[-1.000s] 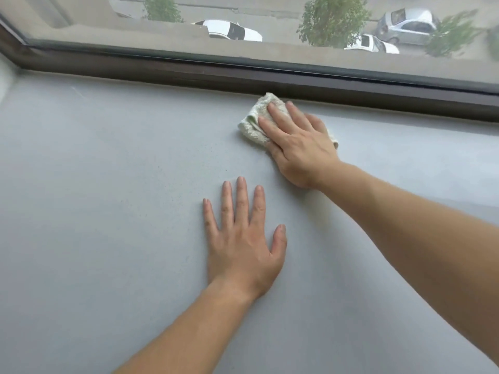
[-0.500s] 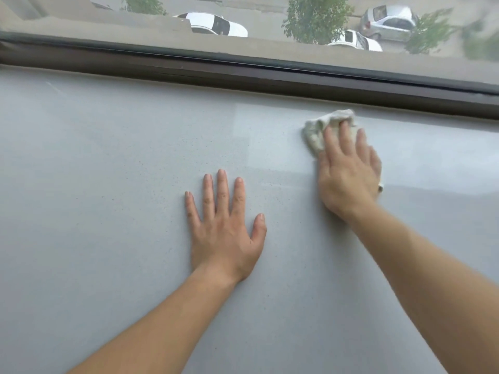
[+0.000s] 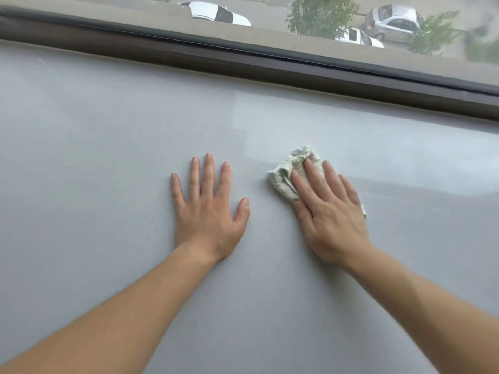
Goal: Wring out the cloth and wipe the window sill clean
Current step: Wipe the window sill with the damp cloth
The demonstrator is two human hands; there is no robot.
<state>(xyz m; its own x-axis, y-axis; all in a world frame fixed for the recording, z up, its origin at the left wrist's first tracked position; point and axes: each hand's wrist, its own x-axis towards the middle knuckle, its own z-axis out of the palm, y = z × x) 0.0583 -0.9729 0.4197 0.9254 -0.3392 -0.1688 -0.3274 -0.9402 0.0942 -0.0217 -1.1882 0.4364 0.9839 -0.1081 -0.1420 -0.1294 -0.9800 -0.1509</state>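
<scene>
The right hand (image 3: 330, 211), fingers straight, is pressing the cloth (image 3: 286, 175), which is poking out upper-left toward the flat left hand (image 3: 208, 211).

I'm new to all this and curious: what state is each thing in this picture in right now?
cloth: bunched up, lying on the sill, pinned under the right hand's fingers.
right hand: fingers straight, pressing down on the cloth.
left hand: flat, fingers spread, resting on bare sill, apart from the cloth.
window sill: grey, with a glossy patch beyond the cloth.
</scene>
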